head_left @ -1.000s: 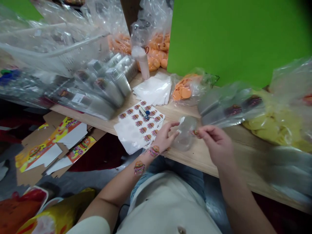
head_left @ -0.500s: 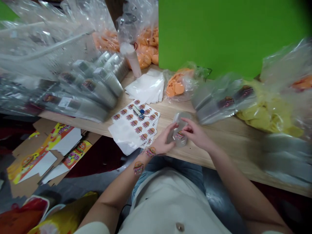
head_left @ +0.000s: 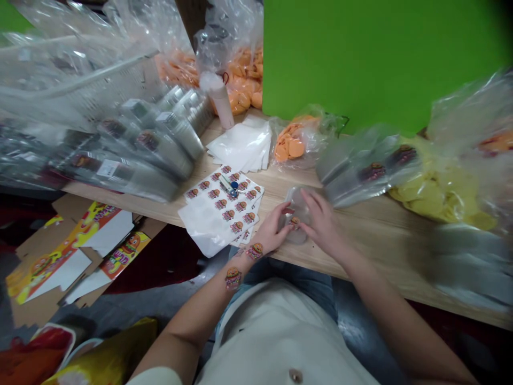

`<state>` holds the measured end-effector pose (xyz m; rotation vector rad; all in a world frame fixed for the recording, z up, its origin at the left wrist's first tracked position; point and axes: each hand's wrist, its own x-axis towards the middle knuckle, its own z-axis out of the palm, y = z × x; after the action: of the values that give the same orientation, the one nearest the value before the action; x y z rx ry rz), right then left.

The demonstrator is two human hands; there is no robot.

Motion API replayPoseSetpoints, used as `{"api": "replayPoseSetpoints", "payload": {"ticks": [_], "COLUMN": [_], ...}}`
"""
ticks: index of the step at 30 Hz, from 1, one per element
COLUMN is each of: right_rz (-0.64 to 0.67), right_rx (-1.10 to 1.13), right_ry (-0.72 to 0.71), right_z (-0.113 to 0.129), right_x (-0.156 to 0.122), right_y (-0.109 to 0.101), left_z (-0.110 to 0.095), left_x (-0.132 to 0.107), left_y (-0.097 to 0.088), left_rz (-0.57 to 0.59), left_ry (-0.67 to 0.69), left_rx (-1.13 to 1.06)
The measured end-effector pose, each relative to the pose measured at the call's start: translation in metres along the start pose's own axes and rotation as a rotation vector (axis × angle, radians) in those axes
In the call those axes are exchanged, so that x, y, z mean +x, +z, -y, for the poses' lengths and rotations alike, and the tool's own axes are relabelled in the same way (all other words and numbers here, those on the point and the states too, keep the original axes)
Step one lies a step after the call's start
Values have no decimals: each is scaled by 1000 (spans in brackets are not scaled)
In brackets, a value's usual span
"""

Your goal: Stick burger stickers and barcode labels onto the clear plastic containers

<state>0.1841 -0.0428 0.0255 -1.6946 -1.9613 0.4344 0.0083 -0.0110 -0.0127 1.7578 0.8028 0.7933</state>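
Observation:
A clear plastic container (head_left: 299, 196) lies on the table edge in front of me, with a burger sticker (head_left: 294, 222) on its face. My left hand (head_left: 274, 229) is closed around its left side, thumb at the sticker. My right hand (head_left: 325, 227) grips the right side, fingers along the far part and thumb by the sticker's right edge. Two more burger stickers (head_left: 233, 278) cling to my left wrist and forearm. Left of my hands are sticker sheets (head_left: 220, 203), with a small tool with a blue round part (head_left: 234, 185) lying on them.
Stacked clear containers (head_left: 168, 141) and a plastic basket (head_left: 120, 80) stand left. Behind are white sheets (head_left: 242, 143), a pale bottle (head_left: 222, 104) and a bag of orange discs (head_left: 290, 144). Bagged containers (head_left: 360, 166) and yellow pieces (head_left: 433, 187) lie right. A green panel (head_left: 380, 59) rises behind.
My right hand has gone from a pinch at the sticker to fingers stretched along the container's right side, thumb near the sticker. Both thumbs now meet the sticker area.

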Motion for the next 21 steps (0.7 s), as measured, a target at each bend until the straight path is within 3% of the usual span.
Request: {"api": "replayPoseSetpoints", "payload": {"ticks": [2, 6, 9, 10, 15, 18, 21], "right_rz": [-126, 37, 21, 9, -28, -134, -287], "right_rx": [-137, -119, -31, 3, 34, -82, -156], "right_ry": [-12, -78, -76, -85, -244, -355, -379], "right_z": [3, 8, 16, 19, 30, 25, 19], "right_x": [-11, -23, -22, -20, -20, -33, -50], "right_y": [3, 10, 3, -2, -23, -31, -38], "left_z": [0, -3, -13, -19, -53, -63, -63], "left_x": [0, -3, -6, -7, -4, -1, 0], "left_y": [1, -9, -26, -30, -35, -29, -26], "left_rz": [-2, -91, -280, -287, 54, 11, -13], "left_ry": [-16, -27, -158, -230, -536, -590, -631], "left_rx": [-8, -41, -133, -247, -1005, -1201, -1260]}}
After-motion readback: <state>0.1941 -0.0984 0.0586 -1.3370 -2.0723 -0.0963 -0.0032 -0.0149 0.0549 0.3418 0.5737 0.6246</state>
